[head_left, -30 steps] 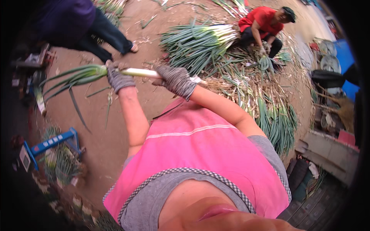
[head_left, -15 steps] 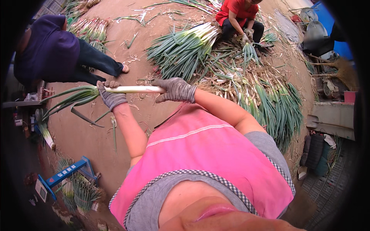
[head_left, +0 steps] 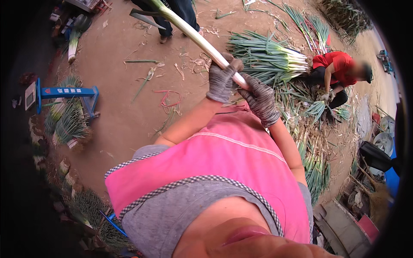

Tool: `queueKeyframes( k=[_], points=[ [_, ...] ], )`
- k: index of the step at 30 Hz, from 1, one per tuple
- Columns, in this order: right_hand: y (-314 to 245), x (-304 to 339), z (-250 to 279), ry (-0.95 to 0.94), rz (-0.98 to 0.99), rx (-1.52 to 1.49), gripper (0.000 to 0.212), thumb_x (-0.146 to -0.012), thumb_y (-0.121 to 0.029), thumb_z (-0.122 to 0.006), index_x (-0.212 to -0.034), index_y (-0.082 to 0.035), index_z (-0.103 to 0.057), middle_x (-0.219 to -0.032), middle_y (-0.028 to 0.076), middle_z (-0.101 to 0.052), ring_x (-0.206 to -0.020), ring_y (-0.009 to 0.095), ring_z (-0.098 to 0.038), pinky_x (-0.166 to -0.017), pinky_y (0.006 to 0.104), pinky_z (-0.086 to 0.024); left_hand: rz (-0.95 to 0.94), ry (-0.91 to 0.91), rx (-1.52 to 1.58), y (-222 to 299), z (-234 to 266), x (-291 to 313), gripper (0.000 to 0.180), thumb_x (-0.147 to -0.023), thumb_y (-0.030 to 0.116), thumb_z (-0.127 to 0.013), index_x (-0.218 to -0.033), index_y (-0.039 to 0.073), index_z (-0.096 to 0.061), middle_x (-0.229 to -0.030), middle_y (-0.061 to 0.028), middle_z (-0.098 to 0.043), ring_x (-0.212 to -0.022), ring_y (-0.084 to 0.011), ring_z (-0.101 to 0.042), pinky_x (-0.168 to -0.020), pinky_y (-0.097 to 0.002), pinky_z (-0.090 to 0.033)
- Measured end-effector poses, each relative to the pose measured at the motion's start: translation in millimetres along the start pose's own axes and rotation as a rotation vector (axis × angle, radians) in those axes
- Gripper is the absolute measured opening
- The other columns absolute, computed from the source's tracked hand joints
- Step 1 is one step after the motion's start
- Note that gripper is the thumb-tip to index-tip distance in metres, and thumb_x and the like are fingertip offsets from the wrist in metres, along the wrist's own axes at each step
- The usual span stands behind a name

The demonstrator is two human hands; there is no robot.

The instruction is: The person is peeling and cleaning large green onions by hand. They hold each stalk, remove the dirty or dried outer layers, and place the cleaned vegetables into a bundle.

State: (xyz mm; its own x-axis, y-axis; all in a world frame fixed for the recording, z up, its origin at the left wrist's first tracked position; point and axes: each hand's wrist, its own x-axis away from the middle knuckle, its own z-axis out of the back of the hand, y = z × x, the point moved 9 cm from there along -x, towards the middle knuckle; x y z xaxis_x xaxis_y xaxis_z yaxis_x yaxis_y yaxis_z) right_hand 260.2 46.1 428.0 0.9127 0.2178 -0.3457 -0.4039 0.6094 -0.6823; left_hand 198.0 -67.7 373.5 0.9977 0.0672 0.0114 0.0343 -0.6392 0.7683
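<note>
A long green onion [head_left: 192, 35] slants across in front of me, its white shank towards my body and its green leaves running off past the top edge. My left hand [head_left: 221, 81], in a grey striped knit glove, is wrapped round the white shank. Close beside it, my right hand [head_left: 260, 99], gloved alike, closes on the shank's lower end. The root end is hidden by the right hand. Beyond my hands lies a big pile of green onions [head_left: 266, 58], white ends to the right.
At right a person in red [head_left: 342, 66] crouches, handling onions. Another person's dark-trousered legs [head_left: 183, 15] stand at the top. A blue metal frame with a display [head_left: 69, 92] stands at left among onion bundles [head_left: 71, 122]. Loose leaves and a red string [head_left: 170, 99] litter the floor.
My view has turned, shifting the surroundings. The onion has gone from level to slanting, leaves up and away. My left hand has come from near the leaves to beside my right hand.
</note>
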Motion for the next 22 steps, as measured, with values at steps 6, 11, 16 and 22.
queueKeyframes(
  k=[6, 11, 16, 22],
  points=[
    [-6.3, 4.4, -23.0, -0.501, -0.137, -0.16, 0.047, -0.078, -0.028, -0.062, -0.117, -0.004, -0.048, -0.083, 0.018, -0.06, -0.073, 0.027, -0.06, -0.068, 0.0334, -0.047, 0.289, -0.099, 0.596, 39.8, 58.8, -88.6, 0.021, -0.09, 0.025, -0.044, -0.077, 0.01, -0.05, -0.049, 0.0061, -0.031, -0.036, -0.0062, -0.027, -0.036, -0.0224, -0.028],
    [-16.2, 17.8, -5.8, -0.506, -0.164, -0.233, 0.048, -0.079, -0.032, -0.059, -0.117, -0.004, -0.048, -0.088, 0.019, -0.059, -0.079, 0.034, -0.059, -0.07, 0.0374, -0.046, 0.324, -0.009, 0.69, 43.8, 112.2, -102.9, 0.021, -0.088, 0.021, -0.047, -0.069, 0.011, -0.046, -0.046, 0.0079, -0.032, -0.033, -0.0043, -0.029, -0.033, -0.0197, -0.027],
    [12.6, 55.8, 27.2, -0.414, -0.168, -0.071, 0.032, -0.079, -0.015, -0.06, -0.109, -0.005, -0.056, -0.086, 0.017, -0.061, -0.077, 0.031, -0.06, -0.071, 0.0341, -0.047, 0.213, 0.122, 0.591, 65.7, 184.4, -114.8, 0.024, -0.085, 0.023, -0.047, -0.063, 0.015, -0.042, -0.044, 0.0081, -0.034, -0.033, -0.0052, -0.032, -0.033, -0.0209, -0.03],
    [74.4, 108.4, 93.1, -0.391, -0.533, -0.406, 0.025, -0.083, -0.009, -0.055, -0.107, -0.011, -0.06, -0.089, 0.016, -0.064, -0.088, 0.023, -0.062, -0.08, 0.0281, -0.046, -0.043, 0.522, 0.536, 135.3, 283.2, -111.1, 0.027, -0.084, 0.026, -0.051, -0.061, 0.014, -0.042, -0.045, 0.0078, -0.036, -0.033, -0.007, -0.034, -0.033, -0.023, -0.031]
  ],
)
